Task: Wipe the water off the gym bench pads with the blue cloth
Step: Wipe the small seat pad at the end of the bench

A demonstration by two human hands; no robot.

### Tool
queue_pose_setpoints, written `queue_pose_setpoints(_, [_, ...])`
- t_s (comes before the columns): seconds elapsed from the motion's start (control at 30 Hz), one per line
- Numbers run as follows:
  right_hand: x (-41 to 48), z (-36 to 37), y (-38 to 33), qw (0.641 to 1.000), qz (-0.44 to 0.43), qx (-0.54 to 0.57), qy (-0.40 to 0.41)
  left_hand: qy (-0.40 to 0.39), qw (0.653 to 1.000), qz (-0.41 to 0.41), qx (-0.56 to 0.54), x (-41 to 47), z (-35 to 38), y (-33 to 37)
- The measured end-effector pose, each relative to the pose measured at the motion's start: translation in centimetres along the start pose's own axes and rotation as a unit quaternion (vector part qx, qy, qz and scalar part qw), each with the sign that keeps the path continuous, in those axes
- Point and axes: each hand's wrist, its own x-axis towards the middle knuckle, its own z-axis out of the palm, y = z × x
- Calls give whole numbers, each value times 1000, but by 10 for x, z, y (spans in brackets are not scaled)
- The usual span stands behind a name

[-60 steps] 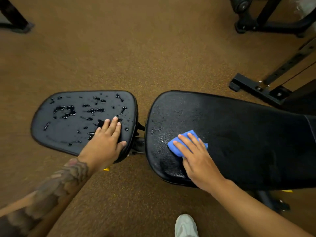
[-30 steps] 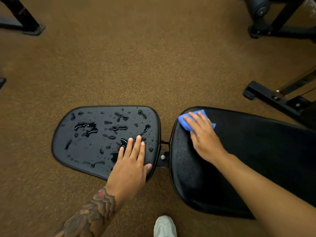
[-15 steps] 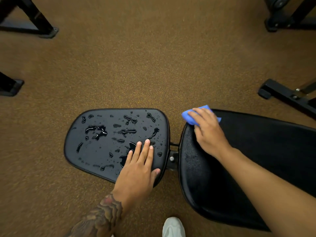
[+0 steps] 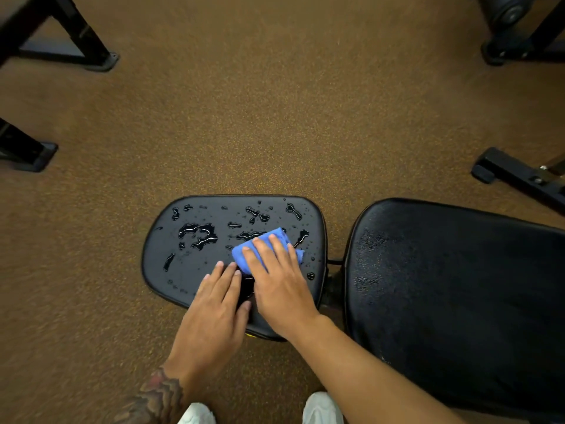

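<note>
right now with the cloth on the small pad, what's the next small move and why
Probably slide the blue cloth left across the small pad: the big puddle and scattered drops lie on that side, the right hand presses the cloth flat, and the left hand rests on the pad's near edge.

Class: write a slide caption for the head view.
Right hand presses the blue cloth onto the puddled seat pad; left hand rests flat beside it.

One wide-angle head camera looked steeply down. It sat near above the pads (image 4: 443, 286), floor (image 4: 275, 117) beyond.
</note>
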Motion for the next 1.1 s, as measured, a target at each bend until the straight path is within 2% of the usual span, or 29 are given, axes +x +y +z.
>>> queue_pose_setpoints(0.17, [0, 4, -2, 999, 5, -25, -23, 30, 1000, -3, -4, -4, -6, -4])
queue_pose_setpoints(0.27, [-2, -2, -2, 999, -8, 8, -30, 50, 998, -5, -26, 0, -11, 0])
queue_pose_setpoints(0.37, [-16, -25, 11, 994, 25, 105, 11, 65, 996, 17, -52, 12, -15, 10])
queue_pose_setpoints(0.43, [-34, -42, 31, 987, 70, 131, 61, 56, 997, 42, -42, 25, -14, 20])
queue_pose_setpoints(0.53, [-64, -56, 73, 981, 138, 100, 90, 11, 998, 54, 12, 44, -4, 33])
queue_pose_setpoints(0.63, [-82, -56, 105, 983, 174, 23, 50, -19, 996, 50, 75, 56, 5, 39])
queue_pose_setpoints(0.77, [-89, -50, 118, 985, 163, -62, -4, 5, 995, 59, 78, 62, 13, 38])
queue_pose_setpoints(0.93, [-89, -50, 118, 986, 161, -40, 2, 60, 994, 81, 38, 56, 18, 38])
queue_pose_setpoints(1.1, [-89, -47, 120, 986, 152, -69, 9, 23, 983, 168, 77, 43, 28, 61])
